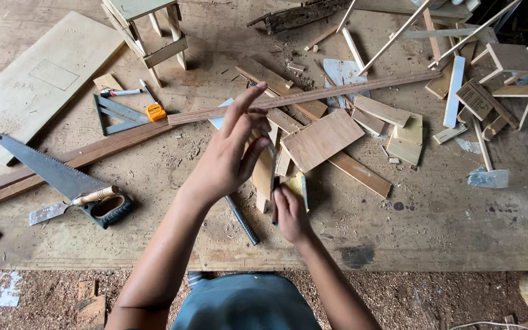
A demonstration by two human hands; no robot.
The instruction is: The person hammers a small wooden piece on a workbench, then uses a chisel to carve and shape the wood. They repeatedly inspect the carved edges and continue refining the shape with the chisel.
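My left hand is raised above the workbench with its fingers spread and nothing clearly in it. Just below it, my right hand is closed on a thin blade tool with a dark handle, its blade pointing up toward my left thumb. A small yellowish wood piece lies right beside my right fingers; whether they touch it I cannot tell. Several short wood offcuts lie under both hands. A dark rod-like tool rests on the bench between my wrists.
A handsaw and a scraper lie at left, with a metal square and orange tape measure behind. A long wood strip, a plywood square, a small stool and box frames crowd the bench.
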